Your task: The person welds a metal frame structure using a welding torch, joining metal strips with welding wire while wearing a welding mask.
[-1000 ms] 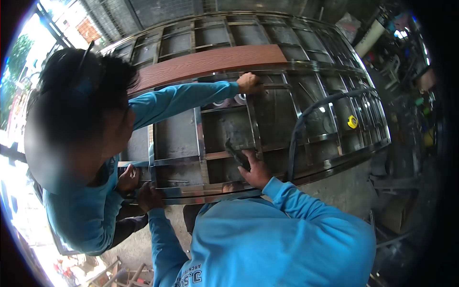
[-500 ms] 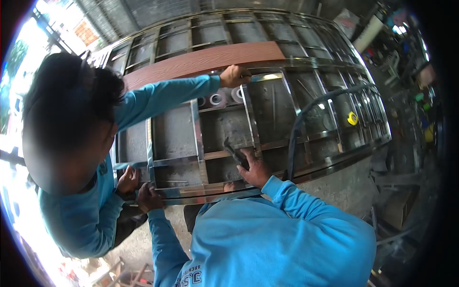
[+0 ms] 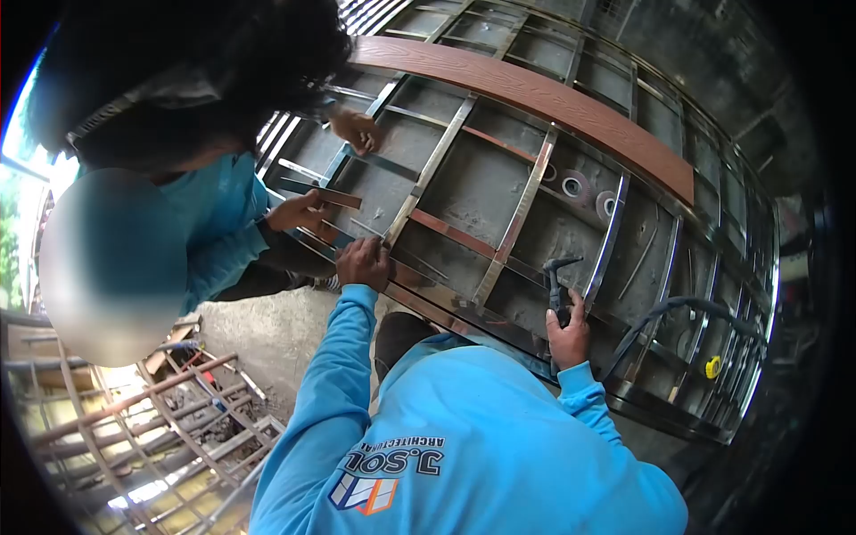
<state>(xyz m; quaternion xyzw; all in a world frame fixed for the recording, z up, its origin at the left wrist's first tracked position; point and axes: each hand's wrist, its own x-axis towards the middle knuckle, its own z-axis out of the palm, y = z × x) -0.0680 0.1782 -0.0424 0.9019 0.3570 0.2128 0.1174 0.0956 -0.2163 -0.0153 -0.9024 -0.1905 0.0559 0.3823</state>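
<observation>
My right hand [image 3: 569,334] is closed around the dark handle of a welding torch [image 3: 555,290]. The torch's angled head points up over an opening in the shiny metal frame [image 3: 526,203]. At the near edge of that frame, my left hand [image 3: 364,264] has its fingers curled over the rail, close to a crossbar. Just left of it, a co-worker's lower hand [image 3: 299,210] holds a short flat metal strip [image 3: 334,196]. The co-worker's other hand [image 3: 357,129] is over the frame, beside a crosspiece.
A long reddish-brown wood-grain board [image 3: 535,94] lies across the frame. Grinding-wheel-like rolls [image 3: 575,187] sit under the bars. A black hose [image 3: 664,312] and yellow tape measure [image 3: 712,366] are at the right. A rusty grid [image 3: 116,410] stands lower left.
My view has swung left, so the frame appears shifted right and tilted. The co-worker's far hand has drawn back from beside the board. The torch stays in my right hand.
</observation>
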